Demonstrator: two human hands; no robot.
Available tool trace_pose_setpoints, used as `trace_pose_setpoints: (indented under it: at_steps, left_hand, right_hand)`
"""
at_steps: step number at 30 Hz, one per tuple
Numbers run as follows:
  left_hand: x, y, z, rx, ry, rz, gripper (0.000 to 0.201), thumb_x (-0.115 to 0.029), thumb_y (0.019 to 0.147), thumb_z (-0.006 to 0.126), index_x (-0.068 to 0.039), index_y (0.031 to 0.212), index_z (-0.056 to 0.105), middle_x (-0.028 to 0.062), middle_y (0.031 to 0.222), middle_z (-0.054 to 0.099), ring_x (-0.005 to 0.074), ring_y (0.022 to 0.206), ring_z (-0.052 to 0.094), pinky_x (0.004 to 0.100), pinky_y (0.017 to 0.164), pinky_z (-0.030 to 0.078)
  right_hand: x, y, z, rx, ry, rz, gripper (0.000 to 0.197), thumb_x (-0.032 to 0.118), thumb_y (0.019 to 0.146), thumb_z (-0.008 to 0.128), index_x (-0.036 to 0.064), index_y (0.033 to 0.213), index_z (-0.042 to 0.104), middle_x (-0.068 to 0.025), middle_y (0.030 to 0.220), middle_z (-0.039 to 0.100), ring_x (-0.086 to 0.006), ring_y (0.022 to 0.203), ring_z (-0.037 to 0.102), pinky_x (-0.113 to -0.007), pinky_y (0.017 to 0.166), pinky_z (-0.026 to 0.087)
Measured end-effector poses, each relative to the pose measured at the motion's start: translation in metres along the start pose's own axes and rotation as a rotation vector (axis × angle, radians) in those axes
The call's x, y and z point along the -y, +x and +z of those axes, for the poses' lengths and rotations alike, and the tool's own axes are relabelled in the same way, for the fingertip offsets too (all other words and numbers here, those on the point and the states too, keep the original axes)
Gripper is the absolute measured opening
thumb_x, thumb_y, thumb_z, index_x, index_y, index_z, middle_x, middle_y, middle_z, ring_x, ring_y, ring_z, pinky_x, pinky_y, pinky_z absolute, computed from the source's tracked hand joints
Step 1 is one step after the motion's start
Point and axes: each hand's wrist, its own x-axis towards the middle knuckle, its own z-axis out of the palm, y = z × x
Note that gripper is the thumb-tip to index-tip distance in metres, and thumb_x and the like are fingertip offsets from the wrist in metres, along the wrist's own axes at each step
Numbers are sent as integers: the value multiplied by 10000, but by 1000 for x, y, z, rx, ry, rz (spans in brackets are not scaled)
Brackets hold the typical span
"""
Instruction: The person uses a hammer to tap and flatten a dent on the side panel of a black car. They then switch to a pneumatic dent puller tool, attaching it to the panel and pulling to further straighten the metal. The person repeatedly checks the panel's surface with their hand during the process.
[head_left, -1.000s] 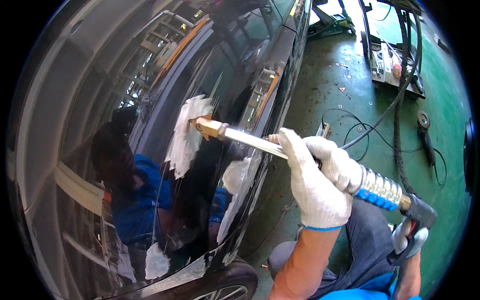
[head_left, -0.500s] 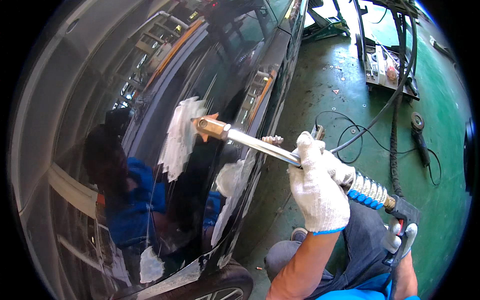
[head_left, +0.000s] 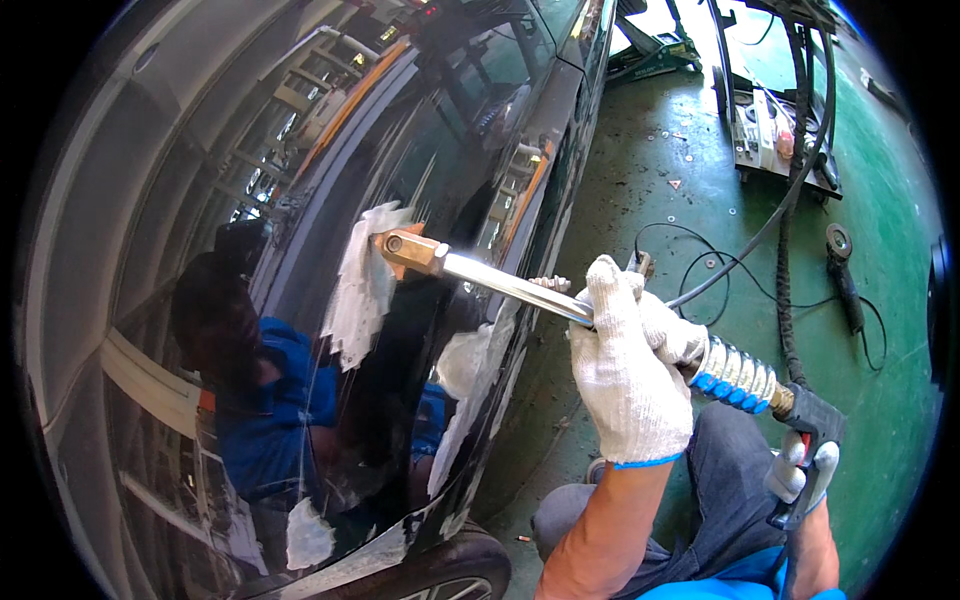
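Observation:
A dent puller [head_left: 510,288] with a long chrome shaft reaches from my hands to the dark car panel [head_left: 400,400]. Its copper-coloured, pointed tip [head_left: 402,250] is at the right edge of a bare, sanded metal patch [head_left: 358,290]; whether it touches cannot be told. My left hand [head_left: 635,385], in a white knit glove with a blue cuff, is wrapped round the tool behind the shaft. Behind it show a spring-like ribbed part and the black pistol grip [head_left: 815,415] with a red trigger. My right hand [head_left: 800,475], gloved too, is closed round that grip.
More sanded patches [head_left: 310,532] mark the panel above a wheel [head_left: 450,575]. On the green floor lie an angle grinder [head_left: 842,280] with its cord and a black cable [head_left: 785,310]. A cart [head_left: 785,150] and a green floor jack [head_left: 655,58] stand farther off.
The copper tip has shifted slightly left and turned against the patch. My left hand has moved a little left with the tool; my right hand keeps its grip.

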Motion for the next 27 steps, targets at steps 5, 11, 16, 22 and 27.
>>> trace_pose_setpoints:
  at_steps: [5,11,16,22,27]
  left_hand:
    - [-1,0,-1,12,20,-14,305,-378,1084,561,-122,928,505,-44,631,347,81,508,341,289,481,361]
    - [2,0,-3,1,-13,-28,313,-376,1090,551,-114,924,505,-41,629,358,88,496,350,310,480,372]
    - [-1,-1,-3,-2,4,-25,306,-375,1088,554,-98,960,529,-27,624,375,107,489,384,324,489,420]
    - [20,-3,-22,43,327,208,275,-302,1081,572,-33,1132,588,51,797,670,151,706,652,330,732,560]
    - [44,-10,-28,86,186,19,169,-173,1048,604,-10,1088,623,106,818,693,177,693,682,318,692,568]
  right_hand:
    - [-3,1,15,-42,-11,-31,595,309,896,683,-40,1355,538,-136,960,703,-219,555,612,-396,407,477]
    - [4,-2,-1,64,-38,23,606,320,959,674,-7,1428,475,-128,1005,687,-195,579,603,-354,438,479]
    - [1,-4,3,34,-25,14,572,304,908,667,-56,1330,530,-150,932,691,-227,535,592,-391,421,470]
    - [-6,-5,1,-57,-116,-5,543,379,904,686,-61,1207,587,-126,910,683,-205,513,573,-374,387,444]
    - [-5,-1,13,-42,-182,-4,545,421,898,694,-53,1155,610,-119,905,679,-202,509,574,-357,380,440]
